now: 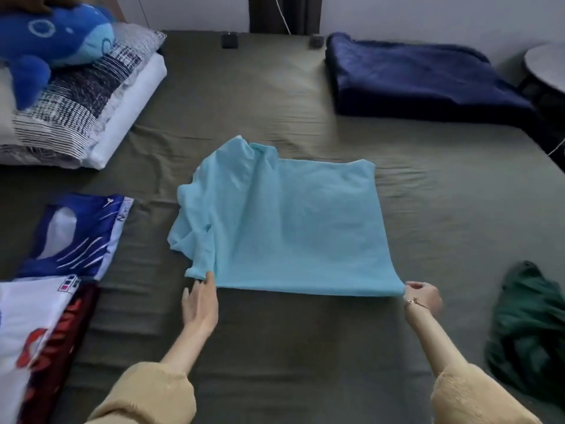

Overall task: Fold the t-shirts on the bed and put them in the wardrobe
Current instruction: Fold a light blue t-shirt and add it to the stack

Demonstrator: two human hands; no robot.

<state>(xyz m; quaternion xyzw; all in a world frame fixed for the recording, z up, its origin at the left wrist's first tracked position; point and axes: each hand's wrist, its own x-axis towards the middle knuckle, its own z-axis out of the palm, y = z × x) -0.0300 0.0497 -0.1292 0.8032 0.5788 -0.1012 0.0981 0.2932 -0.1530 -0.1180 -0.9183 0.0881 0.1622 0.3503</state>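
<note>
The bed (305,96) fills the frame, with the light-blue shirt (293,228) spread flat at centre. The left hand (200,304) lies spread, fingertips touching its lower-left corner; the right hand (423,296) pinches its lower-right corner

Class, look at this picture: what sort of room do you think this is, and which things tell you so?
Most likely a bedroom: a wide bed with a striped pillow, a folded navy blanket, and a blue plush toy.
</note>
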